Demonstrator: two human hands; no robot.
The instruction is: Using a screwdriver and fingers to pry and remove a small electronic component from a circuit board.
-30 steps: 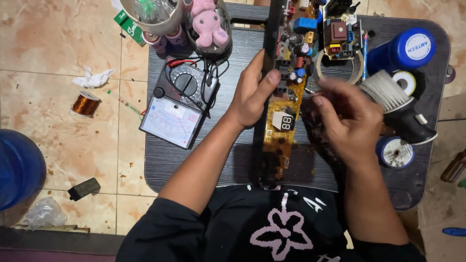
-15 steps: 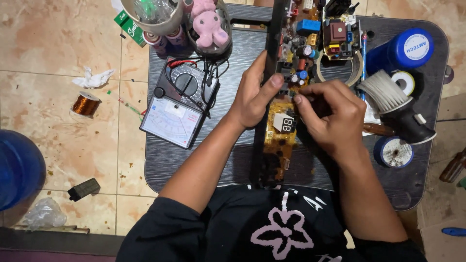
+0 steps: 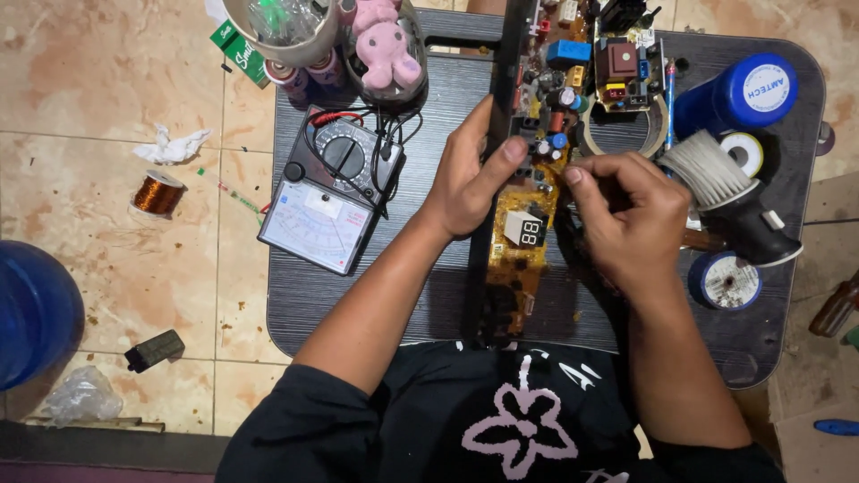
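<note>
A long yellow circuit board (image 3: 522, 234) with a small two-digit display stands on edge across the dark table (image 3: 376, 295). My left hand (image 3: 465, 174) grips the board's left edge, thumb on its face near the blue capacitors. My right hand (image 3: 631, 210) is at the board's right edge, fingers curled and pinched close to my left thumb; what they pinch is hidden. A second small board (image 3: 626, 67) with a black heatsink lies at the far end.
An analog multimeter (image 3: 331, 192) with red and black leads lies left of the board. A blue can (image 3: 738, 94), a black brush (image 3: 729, 192), a tape roll (image 3: 725, 279), a pink toy (image 3: 385, 45) and a bowl (image 3: 282, 27) crowd the table. A copper coil (image 3: 158, 194) sits on the tiled floor.
My right hand has moved left and up, from off the board's right side to its edge beside my left thumb. My left hand has kept its grip.
</note>
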